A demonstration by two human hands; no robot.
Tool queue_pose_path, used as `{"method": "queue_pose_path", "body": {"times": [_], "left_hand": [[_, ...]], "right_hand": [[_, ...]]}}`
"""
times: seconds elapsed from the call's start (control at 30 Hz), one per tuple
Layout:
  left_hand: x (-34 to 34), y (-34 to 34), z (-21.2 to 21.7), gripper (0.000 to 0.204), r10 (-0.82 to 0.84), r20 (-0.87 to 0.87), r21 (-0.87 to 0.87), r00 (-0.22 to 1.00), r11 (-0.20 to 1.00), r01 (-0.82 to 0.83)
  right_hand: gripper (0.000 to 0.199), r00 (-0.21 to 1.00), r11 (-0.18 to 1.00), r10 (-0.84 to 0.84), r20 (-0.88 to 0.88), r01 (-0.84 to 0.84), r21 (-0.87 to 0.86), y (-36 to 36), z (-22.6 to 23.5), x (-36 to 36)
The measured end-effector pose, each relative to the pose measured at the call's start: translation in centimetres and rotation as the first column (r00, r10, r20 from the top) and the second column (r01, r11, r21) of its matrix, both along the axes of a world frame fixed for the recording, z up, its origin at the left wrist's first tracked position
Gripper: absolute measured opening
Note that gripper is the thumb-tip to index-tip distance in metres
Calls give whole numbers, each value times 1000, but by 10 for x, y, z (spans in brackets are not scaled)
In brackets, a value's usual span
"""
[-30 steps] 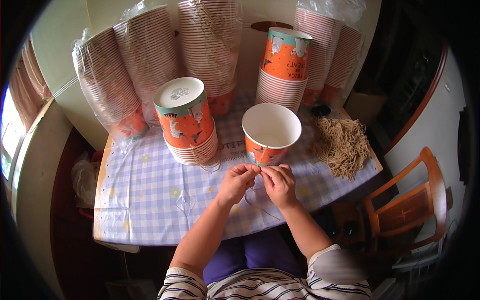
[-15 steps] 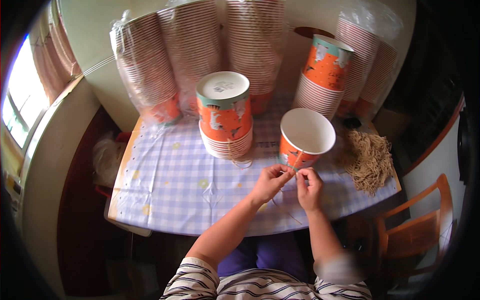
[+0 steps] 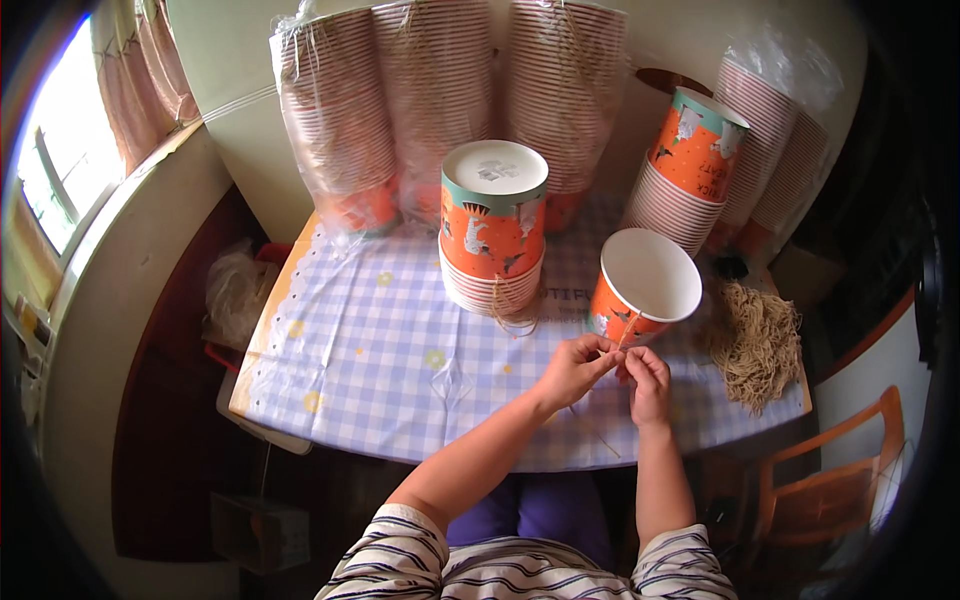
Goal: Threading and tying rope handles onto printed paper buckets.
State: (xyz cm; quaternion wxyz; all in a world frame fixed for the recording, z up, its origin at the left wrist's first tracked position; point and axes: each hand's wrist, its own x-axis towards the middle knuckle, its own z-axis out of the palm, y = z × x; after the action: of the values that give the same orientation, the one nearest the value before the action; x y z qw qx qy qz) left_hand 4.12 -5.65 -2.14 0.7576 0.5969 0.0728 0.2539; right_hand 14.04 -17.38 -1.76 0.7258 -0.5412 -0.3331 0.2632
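Orange paper bucket (image 3: 646, 285): stands mouth up on the checked tablecloth (image 3: 390, 360), just beyond the hands.
Tan cord (image 3: 628, 330): runs down the bucket's near outer side to the fingertips.
Left hand (image 3: 578, 371): thumb and forefinger pinched together on the cord.
Right hand (image 3: 649, 384): fingertips pinched on the cord, close beside the left hand's.
Cord heap (image 3: 758, 345): loose, right of the bucket.
Inverted stack (image 3: 492, 230): left of the bucket.
Second inverted stack (image 3: 690, 165): behind the bucket.
Bagged stacks (image 3: 335, 120): toward the wall.
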Motion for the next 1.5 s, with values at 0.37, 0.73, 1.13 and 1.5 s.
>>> {"method": "queue_pose_path", "body": {"times": [0.37, 0.73, 1.13, 1.5], "left_hand": [[-2, 0, 7, 19, -4, -56, -61, 998, 998, 1], [-5, -1, 14, 18, -30, -76, -134, 997, 991, 20], [-6, 3, 15, 19, -29, -72, -140, 997, 990, 19], [-6, 2, 13, 19, -38, -69, -117, 997, 993, 29]], "right_hand": [[22, 662, 934, -347, 665, 308, 180, 1, 17, -10], [21, 283, 887, -372, 884, 387, 250, 1, 15, -11], [17, 233, 883, -387, 892, 374, 285, 1, 19, -10], [24, 452, 917, -322, 832, 368, 155, -1, 21, -15]]}}
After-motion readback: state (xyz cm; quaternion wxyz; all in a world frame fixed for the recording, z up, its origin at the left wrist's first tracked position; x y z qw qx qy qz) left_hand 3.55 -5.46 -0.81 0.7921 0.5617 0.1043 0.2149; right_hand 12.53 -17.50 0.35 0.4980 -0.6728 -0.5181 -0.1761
